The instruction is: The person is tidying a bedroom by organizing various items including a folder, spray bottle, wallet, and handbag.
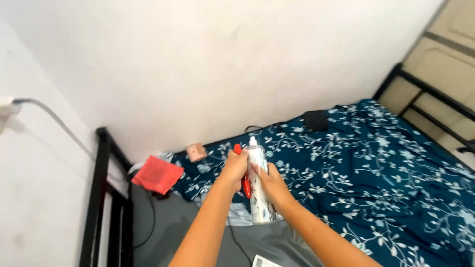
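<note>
Your right hand (273, 184) is wrapped around the middle of a tall white cylindrical spray can with a patterned label (259, 190), gripping it upright above the near edge of the bed. Its white nozzle tip pokes out at the top; what is inside the can cannot be seen. Your left hand (234, 167) is clenched around a slim red pen-like stick (245, 183), held just beside the can and touching it, with the red tip above your fingers and the lower end showing below your palm.

Under your hands lies a dark blue bedsheet with a white floral print (386, 168), rumpled toward the right. A grey mattress surface (168, 222) shows bare at the near left. A folded red cloth (157, 174) rests at the bed's far left corner, a small pink box (196, 152) near it against the white wall, and a black pouch-like object (315, 119) further right. A black metal bed frame (96, 198) runs along the left.
</note>
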